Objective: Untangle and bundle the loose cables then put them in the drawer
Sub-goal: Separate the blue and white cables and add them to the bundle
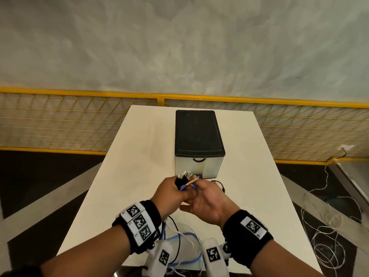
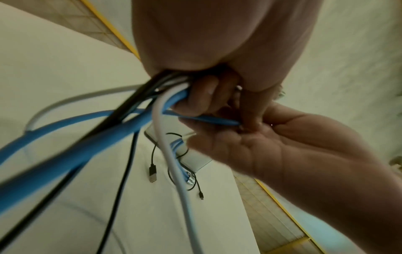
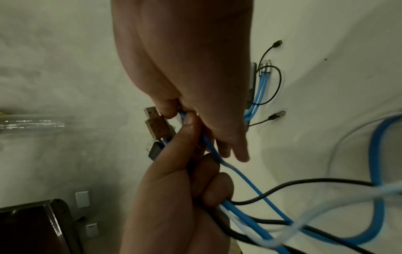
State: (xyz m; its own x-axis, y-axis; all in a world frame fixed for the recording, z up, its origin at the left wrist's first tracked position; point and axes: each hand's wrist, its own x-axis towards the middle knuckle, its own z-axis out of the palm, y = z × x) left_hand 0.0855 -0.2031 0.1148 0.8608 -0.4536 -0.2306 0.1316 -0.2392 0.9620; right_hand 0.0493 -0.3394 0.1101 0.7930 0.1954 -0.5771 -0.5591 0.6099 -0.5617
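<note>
Above the white table (image 1: 139, 156), my left hand (image 1: 175, 188) grips a bundle of cables (image 2: 121, 127): blue, white and black. Their USB plugs (image 3: 155, 121) stick out past its fingers (image 2: 201, 96). The loose lengths hang below my wrists (image 1: 179, 242). My right hand (image 1: 196, 191) sits against the left one and pinches a thin blue cable (image 3: 217, 154) near the plugs, between thumb and fingertips (image 3: 172, 110). The drawer unit (image 1: 199, 136), black-topped with a pale front and a dark handle, stands just beyond the hands with its drawer closed.
A thin black cable (image 3: 275, 80) and a blue multi-head cable (image 3: 257, 92) lie on the table by the drawer unit's front. A yellow mesh fence (image 1: 79, 120) runs behind the table. White cord (image 1: 327, 226) lies tangled on the floor at right.
</note>
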